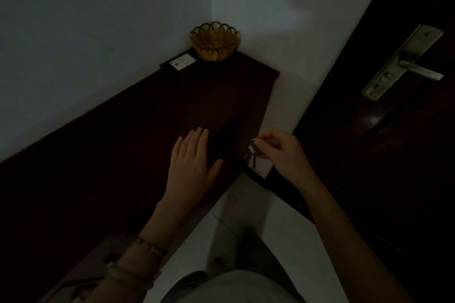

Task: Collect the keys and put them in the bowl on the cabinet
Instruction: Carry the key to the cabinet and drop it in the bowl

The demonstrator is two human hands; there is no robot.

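While the keys (253,152) hang from the pinched fingers of the right hand (280,152), they are just past the near end of the cabinet (138,130), over the pale floor and not over the wood. The grip is narrow, only fingertips on the ring, and the keys dangle free below. The left hand (192,165) lies flat and spread on the cabinet top and holds nothing.

I think the danger is this light pinch: the bowl (215,40) stands well apart, at the far corner against the wall, so the keys must travel the whole length of the cabinet, and a small slip would drop them on the floor or on the dark top, where they are hard to see in this poor light. The bowl is of amber glass with a scalloped rim; keys thrown from a height could chip or push it.

Inside the bowl I see nothing, though the dimness leaves me unsure. A small white card (182,61) lies just beside it.
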